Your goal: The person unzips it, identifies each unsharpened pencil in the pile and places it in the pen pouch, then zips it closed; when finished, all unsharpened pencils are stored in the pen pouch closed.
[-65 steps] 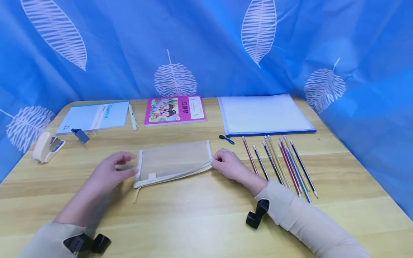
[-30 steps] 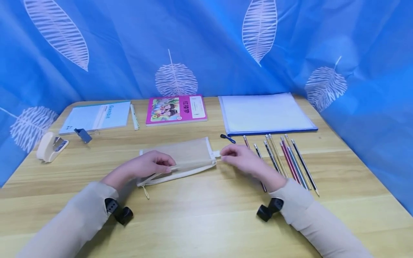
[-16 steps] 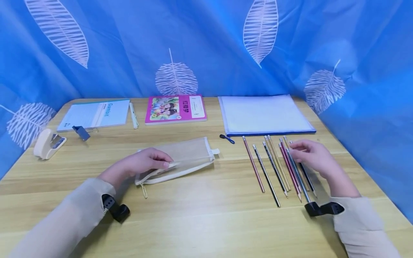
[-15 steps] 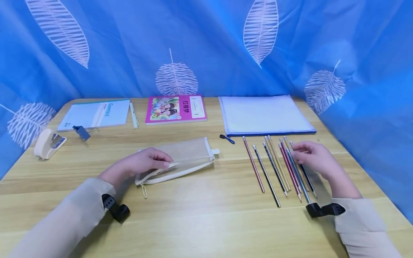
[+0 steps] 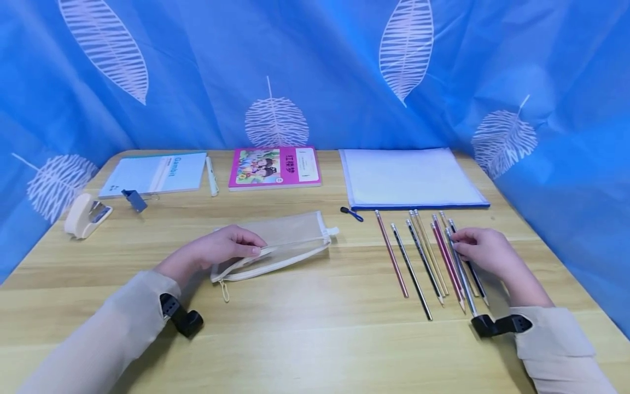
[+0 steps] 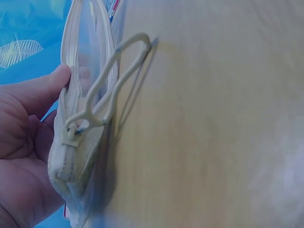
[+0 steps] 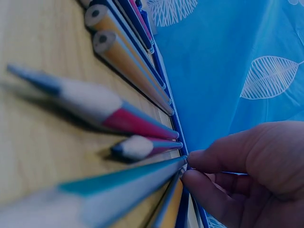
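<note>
My left hand (image 5: 223, 247) pinches the upper zip edge of a beige mesh zip pouch (image 5: 287, 227), so its mouth gapes toward me. In the left wrist view the thumb lies on the zip tape, and the looped zipper pull (image 6: 114, 85) hangs at the pouch's near end. My right hand (image 5: 484, 253) is at the right side of a row of pencils. Its thumb and forefinger pinch a teal-and-silver pencil (image 7: 128, 190) near its far end, the sharpened tip facing the camera. Red, black and gold pencils (image 5: 391, 254) lie just left of it.
Along the back lie a pale notebook (image 5: 152, 174), a pen (image 5: 212, 176), a pink book (image 5: 275, 168) and a white zip folder (image 5: 413, 178). A stapler (image 5: 87, 216) and a blue clip (image 5: 134, 200) are at left. A detached zipper pull (image 5: 351, 214) lies below the folder.
My right hand has left the pouch's right end and moved right to the pencils, pinching one. My left hand has moved onto the pouch's zip edge, and the mouth gapes wider.
</note>
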Demonstrator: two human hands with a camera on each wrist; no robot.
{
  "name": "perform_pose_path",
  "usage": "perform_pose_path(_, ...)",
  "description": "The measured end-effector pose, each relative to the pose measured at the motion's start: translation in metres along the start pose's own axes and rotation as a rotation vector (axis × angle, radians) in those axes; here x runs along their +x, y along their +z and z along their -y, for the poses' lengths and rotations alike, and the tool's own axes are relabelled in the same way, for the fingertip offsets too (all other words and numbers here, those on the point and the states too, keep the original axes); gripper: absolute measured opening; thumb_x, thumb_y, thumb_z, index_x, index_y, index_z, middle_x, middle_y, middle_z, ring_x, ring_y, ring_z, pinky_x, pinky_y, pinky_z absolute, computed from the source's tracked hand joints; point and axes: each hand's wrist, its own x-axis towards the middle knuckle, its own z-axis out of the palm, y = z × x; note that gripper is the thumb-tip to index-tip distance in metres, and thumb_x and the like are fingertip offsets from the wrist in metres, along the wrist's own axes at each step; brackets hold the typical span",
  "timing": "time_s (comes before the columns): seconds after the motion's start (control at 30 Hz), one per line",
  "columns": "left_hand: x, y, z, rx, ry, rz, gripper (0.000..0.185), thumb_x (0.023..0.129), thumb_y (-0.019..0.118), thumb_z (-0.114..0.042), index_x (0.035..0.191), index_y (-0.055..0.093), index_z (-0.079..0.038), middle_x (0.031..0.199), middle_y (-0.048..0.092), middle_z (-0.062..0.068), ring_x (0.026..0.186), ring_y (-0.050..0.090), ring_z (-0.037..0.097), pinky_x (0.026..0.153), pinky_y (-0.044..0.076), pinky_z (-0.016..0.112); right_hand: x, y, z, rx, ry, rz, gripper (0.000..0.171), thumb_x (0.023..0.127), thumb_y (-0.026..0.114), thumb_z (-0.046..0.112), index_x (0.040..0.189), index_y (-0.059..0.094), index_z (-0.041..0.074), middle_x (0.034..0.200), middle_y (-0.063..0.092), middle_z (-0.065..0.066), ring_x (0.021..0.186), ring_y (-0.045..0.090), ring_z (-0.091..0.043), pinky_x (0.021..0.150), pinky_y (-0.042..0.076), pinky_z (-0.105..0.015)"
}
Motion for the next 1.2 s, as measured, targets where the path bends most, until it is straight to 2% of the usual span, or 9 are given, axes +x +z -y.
perform_pose_path(0.1, 0.000, 0.000, 0.000, 0.008, 0.007, -0.006, 0.027, 0.091, 0.057, -0.014, 0.112, 0.063, 0.003, 0.108, 0.064, 0.010, 0.100, 0.054, 0.018, 0.090, 0.041, 0.033, 0.000, 0.000, -0.001, 0.000, 0.011, -0.004, 0.031, 0.089, 0.054, 0.010, 0.114, 0.056, -0.010, 0.095, 0.063, -0.023, 0.072, 0.062, -0.017, 0.066, 0.052, -0.036)
perform_pose_path(0.27, 0.000, 0.001, 0.000, 0.020, 0.000, -0.004, 0.027, 0.090, 0.058, -0.015, 0.111, 0.064, 0.002, 0.109, 0.063, 0.010, 0.101, 0.053, 0.018, 0.091, 0.040, 0.034, -0.001, 0.001, 0.000, -0.066, 0.030, 0.009, 0.035, 0.085, 0.058, 0.011, 0.114, 0.055, -0.009, 0.080, 0.064, -0.012, 0.063, 0.058, -0.015, 0.057, 0.046, -0.031)
perform_pose_path(0.47, 0.002, 0.002, -0.001, 0.042, -0.006, -0.003, 0.027, 0.090, 0.059, -0.017, 0.110, 0.065, 0.000, 0.109, 0.064, 0.009, 0.104, 0.053, 0.020, 0.094, 0.038, 0.039, 0.005, -0.002, 0.008, -0.185, 0.062, 0.038, 0.042, 0.080, 0.062, 0.016, 0.111, 0.055, -0.011, 0.093, 0.062, -0.024, 0.074, 0.057, -0.028, 0.065, 0.044, -0.043)
perform_pose_path(0.63, 0.001, 0.004, -0.006, 0.052, -0.023, -0.032, 0.026, 0.090, 0.059, -0.016, 0.110, 0.065, -0.001, 0.111, 0.063, 0.011, 0.108, 0.053, 0.025, 0.097, 0.036, 0.046, 0.010, -0.006, 0.014, -0.114, 0.092, 0.060, 0.053, 0.079, 0.063, 0.018, 0.118, 0.049, -0.016, 0.101, 0.060, -0.029, 0.075, 0.060, -0.026, 0.067, 0.047, -0.042)
perform_pose_path(0.8, 0.001, 0.007, -0.012, 0.062, -0.038, -0.064, 0.024, 0.090, 0.059, -0.014, 0.110, 0.066, -0.002, 0.112, 0.063, 0.011, 0.110, 0.052, 0.027, 0.098, 0.036, 0.048, 0.005, -0.012, 0.018, 0.045, 0.111, -0.019, 0.056, 0.081, 0.058, 0.016, 0.126, 0.043, -0.015, 0.097, 0.063, -0.024, 0.067, 0.061, -0.016, 0.060, 0.049, -0.033)
perform_pose_path(0.93, -0.001, 0.008, -0.016, 0.077, -0.039, -0.076, 0.024, 0.091, 0.058, -0.014, 0.111, 0.066, -0.002, 0.112, 0.064, 0.011, 0.109, 0.053, 0.026, 0.097, 0.038, 0.046, 0.004, -0.019, 0.025, 0.261, 0.102, -0.135, 0.052, 0.084, 0.053, 0.009, 0.128, 0.039, -0.016, 0.094, 0.060, -0.021, 0.067, 0.061, -0.010, 0.061, 0.053, -0.027)
perform_pose_path(1.0, -0.001, 0.009, -0.017, 0.071, -0.034, -0.081, 0.024, 0.091, 0.057, -0.014, 0.111, 0.065, -0.002, 0.111, 0.064, 0.011, 0.106, 0.055, 0.024, 0.095, 0.040, 0.043, 0.005, -0.022, 0.030, 0.423, 0.090, -0.183, 0.044, 0.085, 0.052, 0.005, 0.125, 0.042, -0.013, 0.088, 0.060, -0.011, 0.065, 0.060, -0.006, 0.063, 0.053, -0.023)
perform_pose_path(1.1, -0.001, 0.010, -0.018, 0.049, -0.032, -0.089, 0.025, 0.091, 0.057, -0.013, 0.112, 0.064, 0.000, 0.107, 0.065, 0.010, 0.099, 0.056, 0.020, 0.088, 0.044, 0.036, 0.006, -0.022, 0.038, 0.738, 0.045, -0.213, 0.029, 0.086, 0.053, -0.001, 0.114, 0.049, 0.000, 0.078, 0.058, 0.004, 0.064, 0.061, -0.005, 0.062, 0.053, -0.021)
perform_pose_path(1.2, -0.001, 0.011, -0.021, 0.023, -0.032, -0.097, 0.026, 0.092, 0.056, -0.012, 0.113, 0.063, 0.001, 0.103, 0.065, 0.009, 0.090, 0.055, 0.017, 0.079, 0.046, 0.031, 0.007, -0.015, 0.051, 1.047, -0.013, -0.184, 0.022, 0.086, 0.055, -0.005, 0.101, 0.051, 0.011, 0.076, 0.060, 0.005, 0.065, 0.062, -0.008, 0.060, 0.053, -0.021)
